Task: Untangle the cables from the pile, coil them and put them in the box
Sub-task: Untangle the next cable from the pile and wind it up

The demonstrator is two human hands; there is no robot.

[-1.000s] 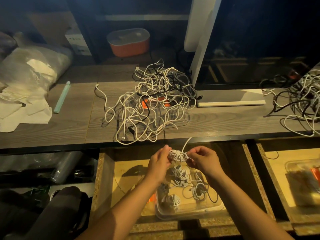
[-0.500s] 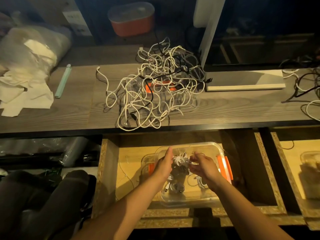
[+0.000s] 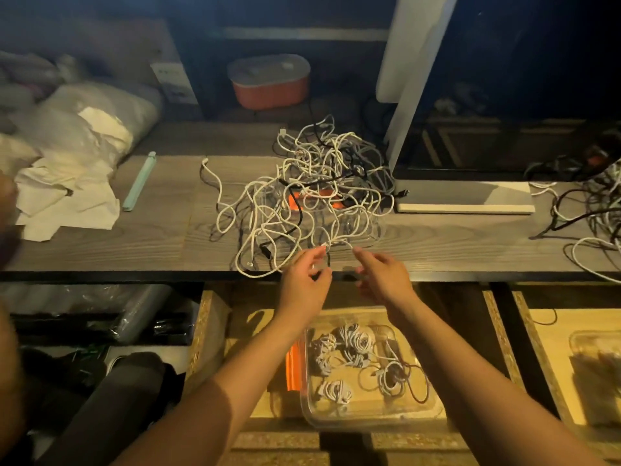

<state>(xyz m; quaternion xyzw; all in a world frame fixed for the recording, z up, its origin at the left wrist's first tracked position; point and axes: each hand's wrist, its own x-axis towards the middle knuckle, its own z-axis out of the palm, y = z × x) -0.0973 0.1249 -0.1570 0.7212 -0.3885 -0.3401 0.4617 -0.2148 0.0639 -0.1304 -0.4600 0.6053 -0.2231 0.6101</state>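
A dim, head-worn view looks down on a wood-grain counter [image 3: 134, 243] with an open drawer below its front edge. At the middle of the counter lies the cable pile [image 3: 309, 196], a loose tangle of mostly white cables with a few black ones and something orange showing through.

Both bare hands hover side by side at the near edge of the pile. The left hand [image 3: 304, 284] has its fingers spread and relaxed and grips nothing. Its index fingertip is just beside a white cable end, though blur makes it unclear whether they touch. The right hand [image 3: 386, 279] also has loose, parted fingers and holds nothing.

Below the pile, inside the drawer, sits a clear plastic box [image 3: 369, 415] with an orange latch. It holds several coiled cables [image 3: 356, 341], small white bundles plus a looser loop with a dark lead.

Behind the pile stands an orange container [image 3: 268, 82] with a grey lid. Left of the pile lie a pale green stick [image 3: 139, 185] and crumpled paper [image 3: 67, 196]. Right of the pile is a white monitor base [image 3: 463, 200], and farther right a second tangle [image 3: 591, 210].
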